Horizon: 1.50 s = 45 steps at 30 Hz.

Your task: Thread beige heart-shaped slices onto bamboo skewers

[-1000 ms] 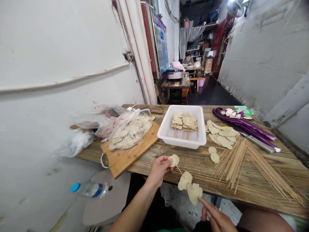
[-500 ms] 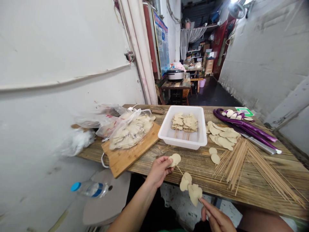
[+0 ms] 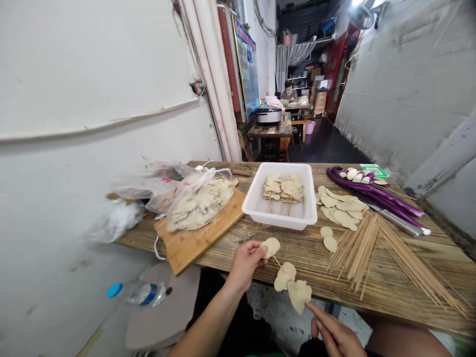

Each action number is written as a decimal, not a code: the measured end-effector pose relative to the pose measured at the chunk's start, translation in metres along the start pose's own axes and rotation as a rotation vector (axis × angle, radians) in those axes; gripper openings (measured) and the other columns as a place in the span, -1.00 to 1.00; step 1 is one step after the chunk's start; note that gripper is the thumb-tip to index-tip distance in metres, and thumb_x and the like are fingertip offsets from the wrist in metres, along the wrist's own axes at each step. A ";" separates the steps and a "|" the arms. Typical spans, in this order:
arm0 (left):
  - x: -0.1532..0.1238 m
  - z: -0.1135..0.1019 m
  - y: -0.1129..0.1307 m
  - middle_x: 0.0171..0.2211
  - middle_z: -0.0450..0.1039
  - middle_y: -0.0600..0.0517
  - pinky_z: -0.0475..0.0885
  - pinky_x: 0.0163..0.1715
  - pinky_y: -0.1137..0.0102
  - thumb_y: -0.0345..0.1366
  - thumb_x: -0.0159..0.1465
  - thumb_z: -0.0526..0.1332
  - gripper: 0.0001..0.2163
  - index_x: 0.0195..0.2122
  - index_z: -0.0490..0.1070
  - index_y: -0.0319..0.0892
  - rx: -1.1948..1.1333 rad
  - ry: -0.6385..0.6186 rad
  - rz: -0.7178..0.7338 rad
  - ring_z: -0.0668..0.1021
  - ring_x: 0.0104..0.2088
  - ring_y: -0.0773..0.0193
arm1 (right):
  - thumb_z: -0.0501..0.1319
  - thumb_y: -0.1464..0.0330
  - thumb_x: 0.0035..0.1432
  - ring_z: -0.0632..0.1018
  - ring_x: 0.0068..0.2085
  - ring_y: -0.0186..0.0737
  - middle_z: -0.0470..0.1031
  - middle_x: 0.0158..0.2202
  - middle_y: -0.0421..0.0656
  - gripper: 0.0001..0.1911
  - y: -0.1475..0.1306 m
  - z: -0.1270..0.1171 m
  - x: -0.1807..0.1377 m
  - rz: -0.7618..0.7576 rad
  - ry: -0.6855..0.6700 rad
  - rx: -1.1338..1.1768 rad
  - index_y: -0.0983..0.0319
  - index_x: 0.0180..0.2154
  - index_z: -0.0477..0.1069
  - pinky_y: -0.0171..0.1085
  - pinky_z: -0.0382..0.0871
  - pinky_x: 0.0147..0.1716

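My left hand (image 3: 245,265) pinches a pale, thin round slice (image 3: 271,248) between thumb and fingers, at the upper end of a thin wooden skewer (image 3: 276,261). Lower on that skewer sit more folded pale slices (image 3: 299,296). My right hand (image 3: 334,331) is closed around the skewer's lower end, close to the table's front edge. Beyond my hands a white plastic tub (image 3: 279,221) holds several finished skewers (image 3: 291,188) of such slices. To its right lie a spread of loose slices (image 3: 340,207) and a fanned bundle of bare skewers (image 3: 357,250).
Left on the wooden table, a cutting board (image 3: 197,250) carries a plastic bag of slices (image 3: 203,201). Purple eggplants (image 3: 386,193) and a knife (image 3: 405,225) lie at the right. A water bottle (image 3: 139,293) rests on a stool below. Farther back, a person (image 3: 289,92) sits at another table.
The slice in my left hand has shifted slightly along the skewer's upper end. Both hands keep nearly the same place and hold, while the view has swung a little.
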<state>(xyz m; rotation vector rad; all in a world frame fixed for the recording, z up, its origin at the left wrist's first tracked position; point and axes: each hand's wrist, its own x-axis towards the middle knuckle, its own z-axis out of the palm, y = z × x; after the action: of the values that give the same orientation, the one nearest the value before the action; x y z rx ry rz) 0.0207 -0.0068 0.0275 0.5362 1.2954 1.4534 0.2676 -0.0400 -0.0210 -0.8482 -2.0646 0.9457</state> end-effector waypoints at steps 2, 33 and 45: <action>0.000 0.000 -0.001 -0.51 0.50 0.01 0.38 -0.51 0.52 -0.19 -0.09 0.41 -0.67 -0.40 0.41 -0.30 0.010 0.007 0.013 0.46 -0.56 0.44 | -0.02 0.36 0.30 0.54 -0.46 -0.39 0.50 -0.47 -0.21 -0.65 0.002 -0.002 -0.001 0.001 -0.030 -0.011 0.15 0.07 0.32 -0.49 0.41 -0.38; -0.003 0.009 -0.010 -0.56 0.46 0.07 0.35 -0.47 0.50 -0.21 -0.02 0.37 -0.74 -0.41 0.38 -0.26 0.106 0.018 0.122 0.44 -0.56 0.42 | -0.05 0.51 0.21 0.54 -0.45 -0.36 0.48 -0.46 -0.17 -0.57 -0.006 -0.001 0.005 0.010 -0.056 -0.141 0.25 0.09 0.30 -0.46 0.43 -0.39; -0.001 0.012 -0.003 -0.35 0.52 -0.07 0.45 -0.34 0.38 -0.22 0.01 0.38 -0.67 -0.25 0.42 -0.27 -0.237 -0.208 -0.193 0.56 -0.38 0.24 | -0.06 0.49 0.26 0.54 -0.40 -0.35 0.47 -0.41 -0.15 -0.59 -0.009 0.016 0.014 -0.018 0.095 -0.129 0.24 0.10 0.27 -0.45 0.44 -0.34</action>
<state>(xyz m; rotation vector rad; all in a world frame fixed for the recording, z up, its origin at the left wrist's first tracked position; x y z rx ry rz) 0.0328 -0.0028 0.0285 0.3822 0.9685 1.3291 0.2448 -0.0394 -0.0173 -0.9222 -2.0646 0.7551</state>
